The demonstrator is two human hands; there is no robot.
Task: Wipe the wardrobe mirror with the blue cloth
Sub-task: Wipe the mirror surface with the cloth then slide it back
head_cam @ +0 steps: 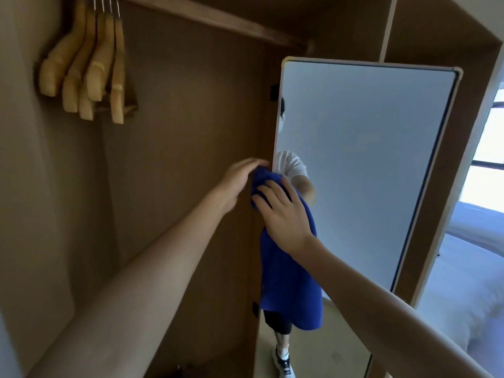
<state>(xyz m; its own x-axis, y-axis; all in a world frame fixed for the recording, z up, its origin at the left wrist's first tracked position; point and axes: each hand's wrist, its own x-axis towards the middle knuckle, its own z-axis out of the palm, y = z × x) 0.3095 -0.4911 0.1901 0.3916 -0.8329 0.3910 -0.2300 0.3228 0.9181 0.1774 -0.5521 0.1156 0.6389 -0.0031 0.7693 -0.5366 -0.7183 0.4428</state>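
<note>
The wardrobe mirror (362,165) is a tall panel with a pale frame, swung out from the wardrobe's right side. A blue cloth (289,282) lies against its lower left part and hangs down in a long fold. My right hand (283,214) presses the cloth's upper part against the glass with spread, fairly straight fingers. My left hand (240,178) reaches to the mirror's left edge just above the bunched top of the cloth, its fingers stretched out and blurred. Its thumb is hidden. The glass reflects a person in a white shirt and dark shorts.
Several wooden hangers (90,69) hang from the rail (218,20) at the upper left. The brown back wall (177,132) of the wardrobe is behind my left arm. A bed with white bedding (469,268) and a bright window (491,148) are at the right.
</note>
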